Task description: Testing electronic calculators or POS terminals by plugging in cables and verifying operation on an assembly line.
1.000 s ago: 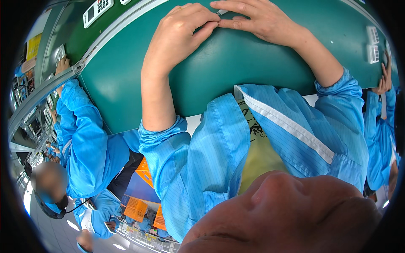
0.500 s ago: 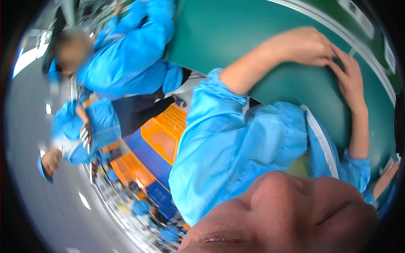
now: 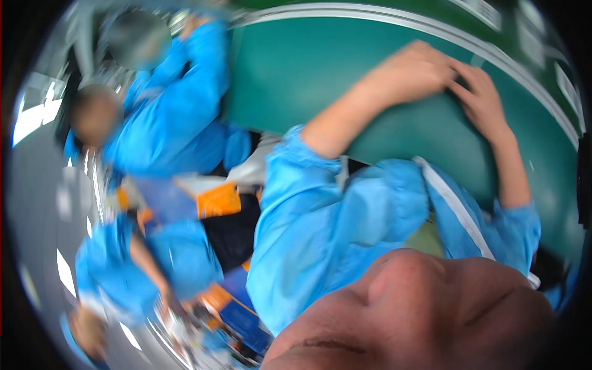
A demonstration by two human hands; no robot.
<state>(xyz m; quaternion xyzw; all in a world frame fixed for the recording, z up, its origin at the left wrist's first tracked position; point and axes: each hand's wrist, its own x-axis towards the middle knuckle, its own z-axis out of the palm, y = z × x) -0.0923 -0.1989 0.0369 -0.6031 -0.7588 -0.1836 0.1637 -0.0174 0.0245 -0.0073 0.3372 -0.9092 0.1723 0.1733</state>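
Observation:
Over the green tabletop (image 3: 290, 68), my two hands meet at their fingertips. My left hand (image 3: 416, 73) has its fingers curled together, with the back of the hand facing up. From the other side my right hand (image 3: 480, 102) reaches in, its thumb and forefinger closed around the left fingertips. A small dark spot shows between the fingers; whether it is a thing or a shadow I cannot make out. Both forearms come out of light blue sleeves (image 3: 302, 203) and rest close to the table surface.
A metal rail (image 3: 345, 11) runs along the table's far edge. At left, a person in blue (image 3: 172, 117) sits by the table, with another head beyond. Nearer, a blurred person in blue (image 3: 154, 259) stands by orange crates (image 3: 219, 200) and blue crates (image 3: 237, 317).
My view has shifted, so hands and table sit further left. My fingertips remain together. The standing person at left has come closer and now covers part of the crates.

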